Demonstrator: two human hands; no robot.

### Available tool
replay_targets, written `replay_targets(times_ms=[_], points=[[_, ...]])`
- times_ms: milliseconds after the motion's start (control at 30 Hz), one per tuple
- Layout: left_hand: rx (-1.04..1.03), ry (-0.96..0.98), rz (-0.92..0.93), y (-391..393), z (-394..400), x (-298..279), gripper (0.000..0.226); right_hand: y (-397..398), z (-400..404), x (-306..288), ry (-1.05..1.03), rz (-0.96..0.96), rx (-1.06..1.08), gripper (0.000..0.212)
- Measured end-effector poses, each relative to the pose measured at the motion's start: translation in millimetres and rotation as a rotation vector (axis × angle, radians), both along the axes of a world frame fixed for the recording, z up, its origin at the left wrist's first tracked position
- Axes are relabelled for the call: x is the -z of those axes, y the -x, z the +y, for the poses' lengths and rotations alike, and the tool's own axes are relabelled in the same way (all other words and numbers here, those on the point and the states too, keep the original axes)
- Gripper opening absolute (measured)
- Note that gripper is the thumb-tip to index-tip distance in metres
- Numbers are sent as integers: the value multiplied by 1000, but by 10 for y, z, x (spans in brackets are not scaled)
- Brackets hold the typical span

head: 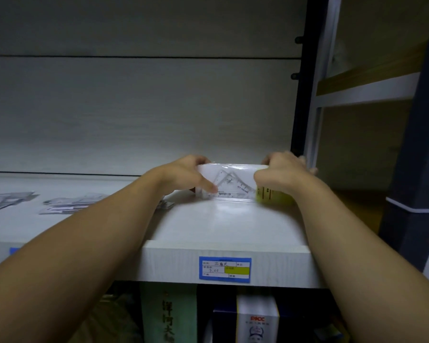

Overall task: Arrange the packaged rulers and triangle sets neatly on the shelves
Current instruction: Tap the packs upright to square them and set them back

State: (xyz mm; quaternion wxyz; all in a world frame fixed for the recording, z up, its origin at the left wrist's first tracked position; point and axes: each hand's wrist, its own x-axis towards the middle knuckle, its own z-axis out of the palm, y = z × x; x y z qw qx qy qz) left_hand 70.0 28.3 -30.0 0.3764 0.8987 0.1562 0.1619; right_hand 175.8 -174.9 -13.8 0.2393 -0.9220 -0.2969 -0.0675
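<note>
Standing on its long edge on the white shelf [223, 226], a clear triangle set pack [230, 181] is held between both hands. The left hand [186, 175] grips the pack's left end: its fingers [203, 160] curl over the top edge and behind, and the thumb [207, 185] lies across the front near the bottom. The right hand [280, 174] grips the right end, fingers curled over the top and the thumb side covering the front, so that end of the pack is hidden. A yellow-green strip [264, 194] shows just below the right hand. Well to the left of the left fingers, more packs [67, 205] lie flat on the shelf. A blue price label [225, 269] sits on the shelf's front edge, below the hands.
</note>
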Motion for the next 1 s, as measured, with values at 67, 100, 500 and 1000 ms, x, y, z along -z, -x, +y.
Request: replay_targets(times_ms=[67,100,500,1000], points=[[-5,55,6,13,-14,8,65,-45,19,10,-133,203,32,49],[-7,93,11,13,-7,15,69,-61,36,15,-193,272,42,47],[146,547,-86,-100,38,100,88,-71,81,66,-521,501,30,94],[162,268,-241,-90,-21,22,64,-160,89,46,-636,388,78,60]])
